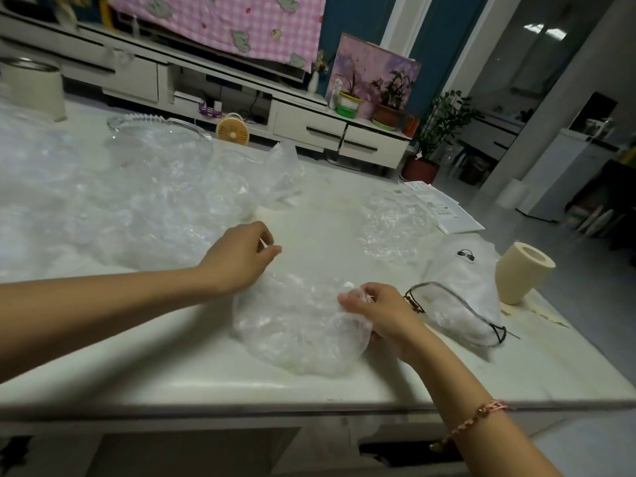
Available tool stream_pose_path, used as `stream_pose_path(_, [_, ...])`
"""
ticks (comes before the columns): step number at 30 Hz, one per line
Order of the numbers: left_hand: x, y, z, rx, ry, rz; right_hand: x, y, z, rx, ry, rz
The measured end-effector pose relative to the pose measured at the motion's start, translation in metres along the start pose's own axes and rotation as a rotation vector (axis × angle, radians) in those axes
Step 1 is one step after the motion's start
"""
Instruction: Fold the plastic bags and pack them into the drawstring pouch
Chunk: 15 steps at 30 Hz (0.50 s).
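A crumpled clear plastic bag (296,325) lies on the white table (172,366) in front of me. My right hand (382,313) grips its right edge, with plastic bunched in the curled fingers. My left hand (241,256) hovers at the bag's upper left with its fingers curled; whether it pinches plastic I cannot tell. The white drawstring pouch (461,297) with a black cord lies just right of my right hand, its mouth facing me, with plastic inside. A large heap of clear bags (120,201) covers the table's left side. Another crumpled bag (392,228) lies farther back right.
A cream paper roll (523,273) stands right of the pouch near the table's edge. Printed papers (444,208) lie at the far right corner. A glass dish (158,129), a cream canister (32,87) and a yellow fan (233,129) are at the back.
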<state>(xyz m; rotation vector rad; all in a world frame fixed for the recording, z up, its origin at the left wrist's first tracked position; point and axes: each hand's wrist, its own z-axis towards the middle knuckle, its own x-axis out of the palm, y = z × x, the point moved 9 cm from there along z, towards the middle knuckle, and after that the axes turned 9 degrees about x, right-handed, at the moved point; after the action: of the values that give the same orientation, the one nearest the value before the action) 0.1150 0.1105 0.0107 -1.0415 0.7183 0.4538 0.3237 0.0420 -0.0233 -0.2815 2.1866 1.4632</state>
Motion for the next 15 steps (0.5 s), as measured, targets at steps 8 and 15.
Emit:
stream_pose_path(8, [0.029, -0.065, -0.026, 0.442, 0.012, 0.208, -0.028, 0.055, -0.038, -0.529, -0.573, -0.437])
stream_pose_path(15, [0.088, -0.019, -0.050, 0.255, 0.475, 0.451, 0.069, 0.017, -0.012, -0.528, -0.020, -0.800])
